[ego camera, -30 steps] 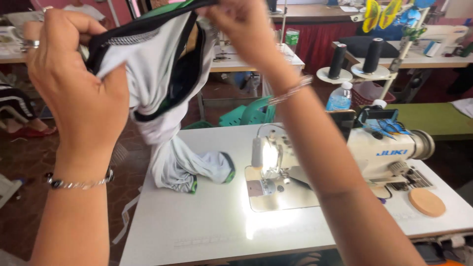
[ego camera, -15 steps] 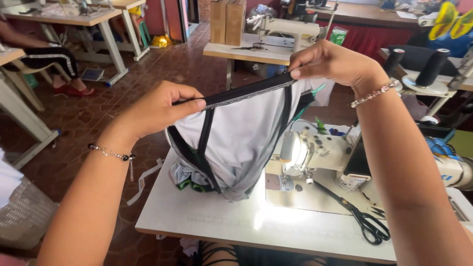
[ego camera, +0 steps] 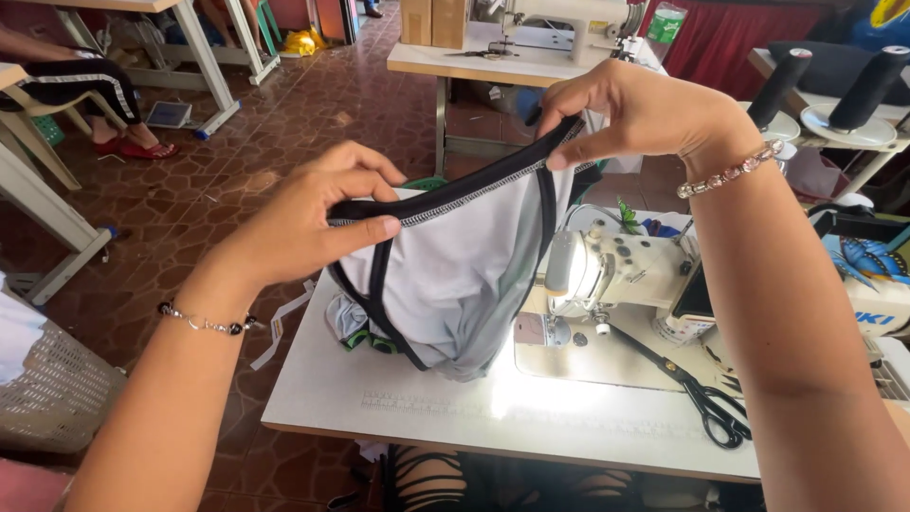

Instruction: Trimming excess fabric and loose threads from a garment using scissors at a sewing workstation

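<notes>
The white sewing table (ego camera: 379, 398) filled the lower half of the view, and on it sat the cream sewing machine (ego camera: 616, 270) with its lamp throwing a bright patch on the tabletop. Above the table's left part hung the grey garment (ego camera: 464, 275), held up in the air between both hands, its lower end drooping down to touch the tabletop just beside the machine's head. It sagged freely under its own weight, so it looked light, soft and limp, a thin knit that would fold and slide rather than hold any shape. The firmest place to take it seemed to be the black stitched band (ego camera: 455, 194) along its top edge, and that was exactly where both hands had it. The left hand (ego camera: 303, 223) had thumb and fingers closed on the band's lower end; the right hand (ego camera: 645, 114) pinched the higher end, stretching the band taut on a slant. Black scissors (ego camera: 706, 403) lay on the table near the machine's base, well apart from the cloth. A small green-edged scrap (ego camera: 353, 327) peeked out behind the garment, possibly another piece, though it was mostly hidden. A bead bracelet (ego camera: 725, 175) circled the right wrist.
</notes>
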